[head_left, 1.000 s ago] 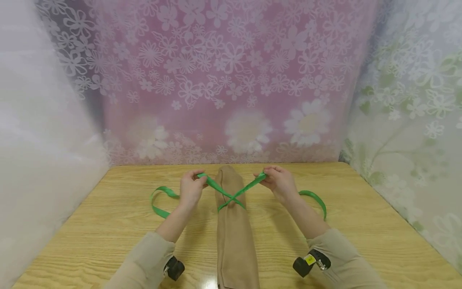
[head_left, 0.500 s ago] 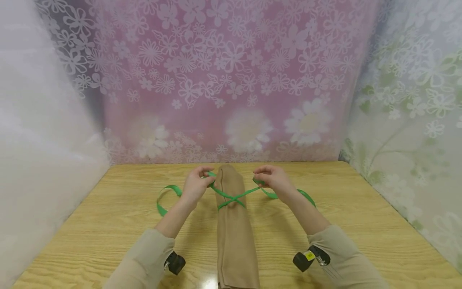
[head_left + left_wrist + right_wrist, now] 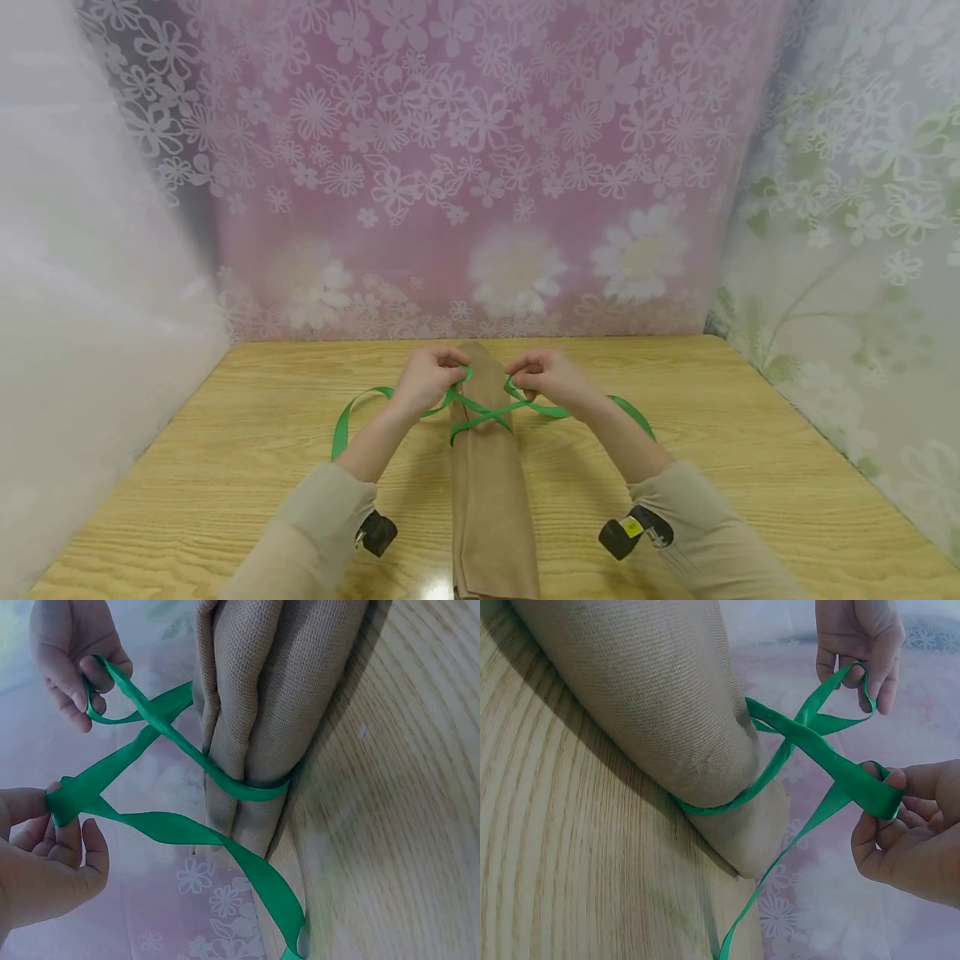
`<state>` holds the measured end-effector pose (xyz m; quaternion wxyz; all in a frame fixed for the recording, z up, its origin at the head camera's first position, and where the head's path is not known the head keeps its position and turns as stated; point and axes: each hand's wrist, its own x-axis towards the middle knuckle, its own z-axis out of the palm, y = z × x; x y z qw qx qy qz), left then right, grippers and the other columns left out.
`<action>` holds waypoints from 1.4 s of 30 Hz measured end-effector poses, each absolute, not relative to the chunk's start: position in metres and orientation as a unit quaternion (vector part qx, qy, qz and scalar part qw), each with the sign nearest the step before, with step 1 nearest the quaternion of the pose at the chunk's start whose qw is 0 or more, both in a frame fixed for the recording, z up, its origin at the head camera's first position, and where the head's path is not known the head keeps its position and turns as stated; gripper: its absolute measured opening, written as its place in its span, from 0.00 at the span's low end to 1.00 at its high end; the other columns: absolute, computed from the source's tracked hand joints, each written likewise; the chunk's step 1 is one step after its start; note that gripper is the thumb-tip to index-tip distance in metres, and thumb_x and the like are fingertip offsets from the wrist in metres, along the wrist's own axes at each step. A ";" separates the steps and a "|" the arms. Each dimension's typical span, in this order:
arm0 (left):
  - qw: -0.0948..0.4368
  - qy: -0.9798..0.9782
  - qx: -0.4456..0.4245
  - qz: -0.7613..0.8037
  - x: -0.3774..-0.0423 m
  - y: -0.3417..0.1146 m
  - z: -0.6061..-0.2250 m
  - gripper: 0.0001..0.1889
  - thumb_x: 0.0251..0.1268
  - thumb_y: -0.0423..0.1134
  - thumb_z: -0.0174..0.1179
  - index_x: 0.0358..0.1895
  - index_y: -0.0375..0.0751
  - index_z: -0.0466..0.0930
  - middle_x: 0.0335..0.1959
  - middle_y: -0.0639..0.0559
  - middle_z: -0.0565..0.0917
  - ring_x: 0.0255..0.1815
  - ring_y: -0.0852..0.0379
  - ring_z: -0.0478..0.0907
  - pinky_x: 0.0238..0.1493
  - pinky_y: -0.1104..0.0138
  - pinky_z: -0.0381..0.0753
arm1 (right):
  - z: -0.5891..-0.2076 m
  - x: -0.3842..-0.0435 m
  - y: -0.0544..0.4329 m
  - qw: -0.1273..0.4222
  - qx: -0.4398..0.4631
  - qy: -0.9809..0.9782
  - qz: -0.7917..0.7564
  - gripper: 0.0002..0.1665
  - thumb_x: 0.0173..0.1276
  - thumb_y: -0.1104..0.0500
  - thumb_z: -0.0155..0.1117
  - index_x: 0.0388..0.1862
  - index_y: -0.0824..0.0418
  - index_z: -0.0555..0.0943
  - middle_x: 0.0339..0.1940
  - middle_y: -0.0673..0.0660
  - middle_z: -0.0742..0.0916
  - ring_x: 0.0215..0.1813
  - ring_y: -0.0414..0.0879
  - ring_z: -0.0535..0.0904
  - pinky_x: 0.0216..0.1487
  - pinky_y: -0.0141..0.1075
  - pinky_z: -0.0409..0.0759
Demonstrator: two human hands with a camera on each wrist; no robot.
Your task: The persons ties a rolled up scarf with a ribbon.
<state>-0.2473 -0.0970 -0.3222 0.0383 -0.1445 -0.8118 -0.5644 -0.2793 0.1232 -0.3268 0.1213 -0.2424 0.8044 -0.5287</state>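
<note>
A rolled brown cloth bundle (image 3: 497,517) lies lengthwise on the table, its weave plain in the left wrist view. Round its far part runs a green ribbon (image 3: 480,414), whose two sides cross over the top. My left hand (image 3: 424,382) pinches one side of the ribbon between thumb and fingers, just left of the bundle. On the other side, my right hand (image 3: 561,385) pinches the opposite part. In both wrist views the ribbon doubles back at the fingertips of each hand, forming a bend, and its tail hangs down from there.
The loose ribbon tails curve down to the wooden table (image 3: 225,492) beside each forearm. A pink flowered curtain (image 3: 465,167) hangs behind the table, with pale curtains at both sides. Black cameras (image 3: 619,537) are strapped to the sleeves.
Both hands have come inward toward the bundle and each other. The ribbon's two sides, earlier stretched out taut, now sag and fold back at the fingers.
</note>
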 end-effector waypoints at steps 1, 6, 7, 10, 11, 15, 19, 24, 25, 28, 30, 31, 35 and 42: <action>0.038 -0.815 -0.144 -0.559 -0.247 -0.096 -0.322 0.09 0.59 0.27 0.57 0.42 0.27 0.79 0.26 0.48 0.79 0.32 0.50 0.75 0.46 0.54 0.74 | -0.327 -0.279 0.122 0.125 -0.244 0.805 -0.526 0.14 0.67 0.66 0.54 0.49 0.73 0.75 0.33 0.63 0.81 0.27 0.45 0.71 0.41 0.43 0.74; 0.032 -0.822 -0.143 -0.550 -0.249 -0.092 -0.322 0.10 0.60 0.27 0.56 0.44 0.26 0.78 0.28 0.46 0.79 0.35 0.45 0.77 0.43 0.57 0.76 | -0.330 -0.280 0.118 0.138 -0.253 0.808 -0.514 0.15 0.68 0.65 0.54 0.51 0.72 0.75 0.33 0.63 0.82 0.29 0.46 0.74 0.43 0.45 0.75; 0.030 -0.822 -0.144 -0.550 -0.249 -0.091 -0.323 0.10 0.60 0.27 0.56 0.44 0.26 0.78 0.29 0.46 0.79 0.34 0.45 0.77 0.41 0.58 0.76 | -0.330 -0.280 0.118 0.143 -0.254 0.807 -0.514 0.16 0.68 0.64 0.54 0.51 0.72 0.75 0.33 0.63 0.82 0.29 0.46 0.74 0.43 0.45 0.75; 0.034 -0.825 -0.151 -0.543 -0.251 -0.089 -0.323 0.10 0.61 0.27 0.55 0.44 0.27 0.78 0.29 0.46 0.80 0.30 0.49 0.77 0.34 0.63 0.77 | -0.331 -0.279 0.115 0.155 -0.257 0.801 -0.518 0.18 0.68 0.64 0.54 0.54 0.72 0.73 0.32 0.62 0.82 0.29 0.49 0.74 0.43 0.45 0.74; 0.034 -0.826 -0.153 -0.542 -0.252 -0.089 -0.324 0.10 0.61 0.27 0.54 0.45 0.28 0.78 0.29 0.47 0.80 0.29 0.50 0.76 0.32 0.65 0.76 | -0.331 -0.280 0.115 0.160 -0.257 0.797 -0.523 0.19 0.68 0.63 0.55 0.55 0.72 0.72 0.31 0.61 0.81 0.29 0.50 0.73 0.43 0.45 0.74; 0.043 -0.831 -0.170 -0.528 -0.253 -0.085 -0.322 0.12 0.61 0.27 0.54 0.47 0.30 0.79 0.27 0.49 0.79 0.26 0.51 0.75 0.27 0.69 0.74 | -0.330 -0.280 0.111 0.179 -0.258 0.778 -0.544 0.25 0.68 0.63 0.56 0.61 0.70 0.66 0.26 0.57 0.80 0.29 0.53 0.71 0.43 0.42 0.73; 0.052 -0.834 -0.182 -0.518 -0.254 -0.081 -0.319 0.12 0.62 0.28 0.54 0.48 0.31 0.79 0.28 0.48 0.79 0.22 0.57 0.71 0.24 0.71 0.70 | -0.328 -0.281 0.108 0.191 -0.254 0.756 -0.572 0.28 0.68 0.63 0.55 0.66 0.68 0.62 0.23 0.52 0.79 0.28 0.47 0.69 0.40 0.37 0.70; 0.058 -0.835 -0.173 -0.519 -0.254 -0.075 -0.313 0.12 0.62 0.29 0.54 0.48 0.33 0.79 0.33 0.46 0.81 0.24 0.56 0.72 0.22 0.73 0.67 | -0.328 -0.280 0.106 0.206 -0.244 0.716 -0.620 0.33 0.68 0.65 0.55 0.68 0.69 0.57 0.17 0.50 0.75 0.26 0.44 0.68 0.46 0.40 0.70; 0.059 -0.835 -0.171 -0.520 -0.254 -0.073 -0.312 0.12 0.62 0.29 0.54 0.48 0.33 0.79 0.34 0.46 0.81 0.25 0.55 0.74 0.23 0.73 0.68 | -0.328 -0.280 0.105 0.209 -0.243 0.709 -0.629 0.33 0.68 0.66 0.54 0.69 0.70 0.55 0.16 0.50 0.74 0.26 0.43 0.68 0.49 0.41 0.69; 0.058 -0.831 -0.161 -0.530 -0.254 -0.070 -0.310 0.11 0.62 0.30 0.56 0.47 0.35 0.81 0.34 0.47 0.83 0.28 0.53 0.77 0.25 0.71 0.72 | -0.327 -0.280 0.104 0.213 -0.241 0.689 -0.650 0.34 0.68 0.67 0.54 0.70 0.68 0.56 0.14 0.50 0.74 0.25 0.43 0.68 0.57 0.44 0.68; 0.056 -0.825 -0.158 -0.540 -0.254 -0.069 -0.310 0.11 0.62 0.30 0.57 0.46 0.35 0.81 0.35 0.48 0.83 0.29 0.53 0.78 0.28 0.70 0.74 | -0.328 -0.280 0.103 0.210 -0.237 0.680 -0.661 0.33 0.67 0.68 0.54 0.70 0.66 0.58 0.14 0.50 0.74 0.24 0.42 0.69 0.57 0.43 0.69; 0.055 -0.822 -0.155 -0.545 -0.254 -0.068 -0.310 0.11 0.62 0.30 0.58 0.46 0.36 0.81 0.35 0.48 0.84 0.29 0.53 0.78 0.29 0.70 0.75 | -0.328 -0.280 0.103 0.207 -0.234 0.678 -0.666 0.32 0.67 0.68 0.54 0.69 0.65 0.60 0.14 0.50 0.74 0.24 0.43 0.69 0.56 0.42 0.69; 0.047 -0.809 -0.145 -0.568 -0.253 -0.066 -0.310 0.12 0.61 0.31 0.59 0.48 0.36 0.81 0.38 0.47 0.84 0.33 0.53 0.81 0.36 0.67 0.79 | -0.330 -0.280 0.102 0.180 -0.229 0.685 -0.668 0.29 0.67 0.69 0.52 0.67 0.68 0.62 0.22 0.50 0.78 0.26 0.43 0.68 0.46 0.36 0.70; 0.048 -0.794 -0.136 -0.590 -0.255 -0.066 -0.316 0.18 0.62 0.31 0.58 0.56 0.36 0.76 0.42 0.44 0.84 0.46 0.50 0.80 0.50 0.61 0.77 | -0.335 -0.281 0.100 0.112 -0.214 0.711 -0.660 0.23 0.67 0.68 0.52 0.61 0.74 0.66 0.43 0.56 0.83 0.28 0.40 0.72 0.44 0.36 0.71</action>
